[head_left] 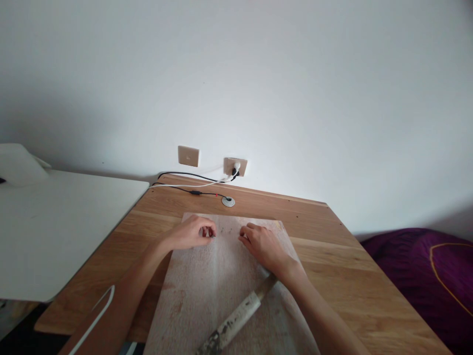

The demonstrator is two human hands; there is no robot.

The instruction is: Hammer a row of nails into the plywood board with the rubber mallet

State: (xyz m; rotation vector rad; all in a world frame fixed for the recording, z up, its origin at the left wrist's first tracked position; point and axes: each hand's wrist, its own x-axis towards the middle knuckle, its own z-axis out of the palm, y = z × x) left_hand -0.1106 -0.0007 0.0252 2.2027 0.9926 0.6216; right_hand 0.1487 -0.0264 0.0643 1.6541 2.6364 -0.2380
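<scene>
Where the view begins at the far left, one smooth matte white surface [55,222] butts against one wooden surface [148,217] of oak-coloured planks with clear grain. One thin white cable [94,315] bends in a narrow loop over the near left corner of the wood.

One rectangular board [185,296] lies flat in the middle, pale, scuffed and stained faintly pink. The left hand [192,232] rests on its far part, its grip clenched, thumb and fingertips pressed together on a tiny bit too small to tell.

Behind, on the plain white wall, sit two square beige plates [188,156]; the right one holds one white plug. Thin black and white cords [177,175] run from it along the back edge, near one round grey grommet [228,201].

A few dark specks [227,230] lie on the board between the hands. One knife [236,315], pale and blotched, lies slantwise on the near half, its far end passing under the right wrist.

The right hand [262,246] lies palm down, its grip released, bent fingertips touching the board and grasping nothing.

At the far right, beyond the wood, is one soft purple cushion [417,276] with a thin yellow line.
</scene>
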